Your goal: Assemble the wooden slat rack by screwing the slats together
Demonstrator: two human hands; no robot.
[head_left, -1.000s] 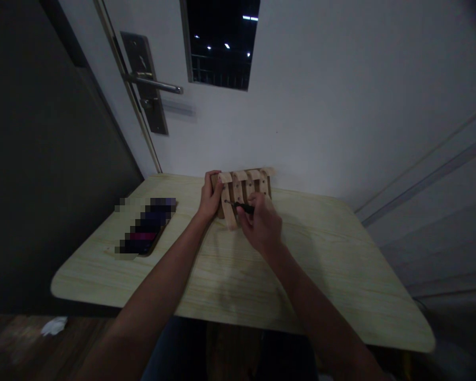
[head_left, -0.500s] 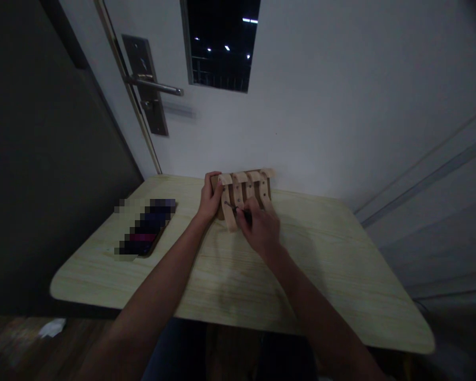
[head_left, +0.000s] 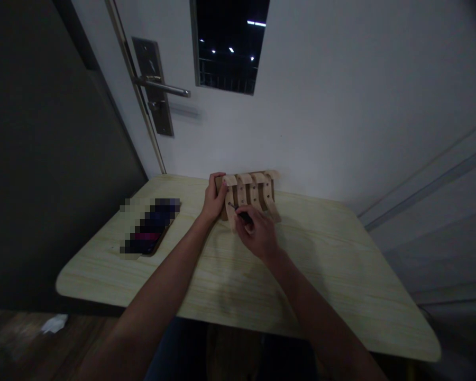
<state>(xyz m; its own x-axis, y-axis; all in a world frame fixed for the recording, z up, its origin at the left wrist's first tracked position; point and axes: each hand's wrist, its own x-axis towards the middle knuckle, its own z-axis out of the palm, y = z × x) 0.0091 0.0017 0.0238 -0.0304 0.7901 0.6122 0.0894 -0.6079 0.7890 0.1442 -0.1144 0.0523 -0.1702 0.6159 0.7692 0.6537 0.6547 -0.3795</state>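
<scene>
A wooden rack [head_left: 256,194] with several curved slats and dark screws in them stands tilted at the far side of the table. My left hand [head_left: 214,198] is closed round its left end, thumb on the front. In my right hand [head_left: 259,233] is a screwdriver [head_left: 244,216] with a dark handle, pinched between thumb and fingers. Its thin shaft points up and left to a screw on the leftmost slat; whether the tip sits in the screw head is too small to tell. My right hand hides the lower part of the middle slats.
A phone [head_left: 156,227], partly pixelated, lies on the left of the pale wooden table [head_left: 341,275]. Behind the table stands a white door [head_left: 321,95] with a metal handle [head_left: 164,87] and a dark window [head_left: 230,47]. White scraps [head_left: 54,323] lie on the floor at lower left.
The whole view has shifted slightly, so things appear a little further right. My right hand has changed its finger position on the screwdriver handle. My left hand keeps its hold on the rack.
</scene>
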